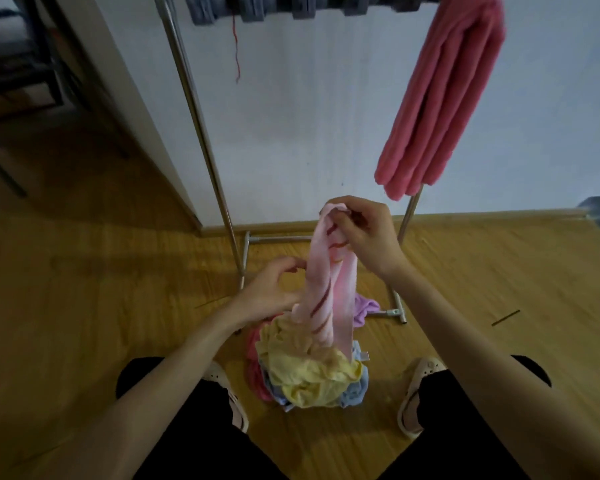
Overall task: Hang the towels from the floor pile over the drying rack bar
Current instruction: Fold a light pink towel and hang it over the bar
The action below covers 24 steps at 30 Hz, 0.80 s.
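- Fingers of my left hand (274,285) curl and pinch the left edge of the pale pink striped towel (321,289), partway down its hanging length.
- Floor pile (309,372): yellow, blue and pink towels heaped on the wooden floor (84,289) between my two shoes; the striped towel's lower end rests on top of it.
- Right hand (364,233) sits higher, its fingers closed round the striped towel's bunched top end, lifting it above the pile.
- Drying rack (201,133) stands just behind the pile, against the white wall.
- Coral towel (444,109) hangs folded over the rack's right end.
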Each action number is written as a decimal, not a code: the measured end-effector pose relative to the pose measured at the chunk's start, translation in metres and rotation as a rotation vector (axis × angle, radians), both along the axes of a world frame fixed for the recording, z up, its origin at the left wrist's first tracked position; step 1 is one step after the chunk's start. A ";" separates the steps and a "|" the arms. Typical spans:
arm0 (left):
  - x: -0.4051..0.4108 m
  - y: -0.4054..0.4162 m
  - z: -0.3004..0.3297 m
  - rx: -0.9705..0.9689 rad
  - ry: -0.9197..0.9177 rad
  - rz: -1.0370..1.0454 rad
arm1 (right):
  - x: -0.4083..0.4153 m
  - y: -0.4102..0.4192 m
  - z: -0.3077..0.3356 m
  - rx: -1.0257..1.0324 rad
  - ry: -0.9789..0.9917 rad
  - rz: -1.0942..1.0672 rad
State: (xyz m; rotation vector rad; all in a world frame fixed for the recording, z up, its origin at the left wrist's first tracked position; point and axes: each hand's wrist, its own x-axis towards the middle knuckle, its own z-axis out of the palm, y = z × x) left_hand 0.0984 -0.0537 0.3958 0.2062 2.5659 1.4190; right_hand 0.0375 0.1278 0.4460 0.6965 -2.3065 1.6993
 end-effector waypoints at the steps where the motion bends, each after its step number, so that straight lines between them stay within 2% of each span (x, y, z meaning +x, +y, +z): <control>1: 0.001 0.001 0.001 -0.031 0.034 -0.018 | 0.001 -0.001 0.005 -0.010 0.006 0.001; 11: 0.020 0.024 0.011 -0.016 0.110 -0.091 | 0.015 0.006 0.033 -0.064 0.040 -0.027; 15: 0.020 0.022 0.010 -0.035 0.075 -0.062 | 0.018 0.010 0.037 -0.083 0.045 -0.047; 21: 0.012 0.010 0.023 0.163 0.032 0.305 | 0.017 0.026 0.026 -0.111 0.008 -0.139; 24: 0.007 0.004 0.037 0.147 0.129 0.440 | 0.020 0.040 0.013 -0.022 0.037 -0.211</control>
